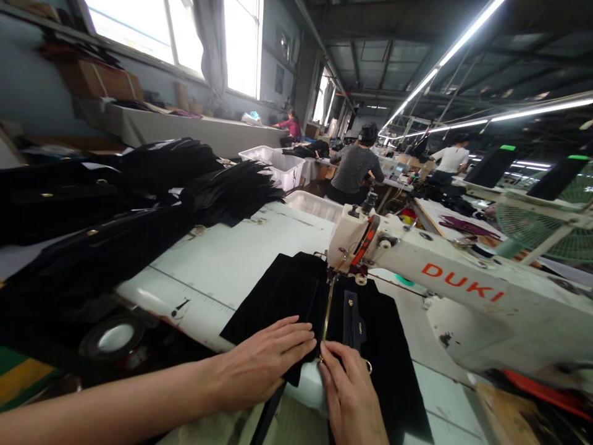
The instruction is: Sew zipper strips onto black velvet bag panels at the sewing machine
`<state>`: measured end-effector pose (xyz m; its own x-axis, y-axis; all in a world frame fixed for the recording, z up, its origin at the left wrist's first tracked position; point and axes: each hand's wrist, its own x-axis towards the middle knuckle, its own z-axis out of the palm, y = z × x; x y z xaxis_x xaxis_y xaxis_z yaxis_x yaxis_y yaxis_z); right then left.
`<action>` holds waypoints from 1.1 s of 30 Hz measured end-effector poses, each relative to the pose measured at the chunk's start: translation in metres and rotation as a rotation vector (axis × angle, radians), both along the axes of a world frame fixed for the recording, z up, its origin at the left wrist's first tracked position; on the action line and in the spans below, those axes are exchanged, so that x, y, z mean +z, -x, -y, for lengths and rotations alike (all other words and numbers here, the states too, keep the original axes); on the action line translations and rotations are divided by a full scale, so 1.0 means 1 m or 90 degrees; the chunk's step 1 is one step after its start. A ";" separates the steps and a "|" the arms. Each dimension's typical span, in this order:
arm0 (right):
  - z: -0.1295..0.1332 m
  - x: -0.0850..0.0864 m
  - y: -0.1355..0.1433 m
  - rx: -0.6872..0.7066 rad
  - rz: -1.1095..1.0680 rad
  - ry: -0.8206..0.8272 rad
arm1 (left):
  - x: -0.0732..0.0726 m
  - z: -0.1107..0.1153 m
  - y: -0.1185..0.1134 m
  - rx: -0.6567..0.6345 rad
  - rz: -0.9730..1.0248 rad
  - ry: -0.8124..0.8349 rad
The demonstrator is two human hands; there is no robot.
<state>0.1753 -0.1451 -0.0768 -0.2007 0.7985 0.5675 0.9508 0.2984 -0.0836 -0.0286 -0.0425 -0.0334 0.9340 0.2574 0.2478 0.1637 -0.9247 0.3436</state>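
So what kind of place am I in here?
Probably a garment or bag sewing workshop: there's an industrial-looking sewing machine over black fabric, big stacks of dark pieces on the left, and other people working at tables further back.

Sewing machine (398,253) with red "DUKI"

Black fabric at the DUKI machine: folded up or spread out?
Spread out: the black fabric lies across the white tabletop, extending to both sides of the gold zipper, whose near end the right hand pinches.
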 end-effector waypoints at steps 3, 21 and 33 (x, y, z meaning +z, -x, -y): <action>0.002 -0.005 -0.001 0.041 0.091 -0.015 | -0.001 0.000 0.001 -0.007 0.007 -0.024; 0.003 -0.001 0.015 0.019 0.109 -0.105 | 0.004 0.007 0.000 -0.048 0.017 -0.142; -0.007 -0.010 -0.004 -0.014 0.059 -0.048 | 0.016 -0.014 0.003 -0.097 -0.025 0.044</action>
<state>0.1794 -0.1380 -0.0870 -0.2390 0.7588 0.6060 0.9595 0.2802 0.0276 -0.0315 -0.0287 -0.0173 0.9721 0.1274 0.1970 0.0381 -0.9144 0.4030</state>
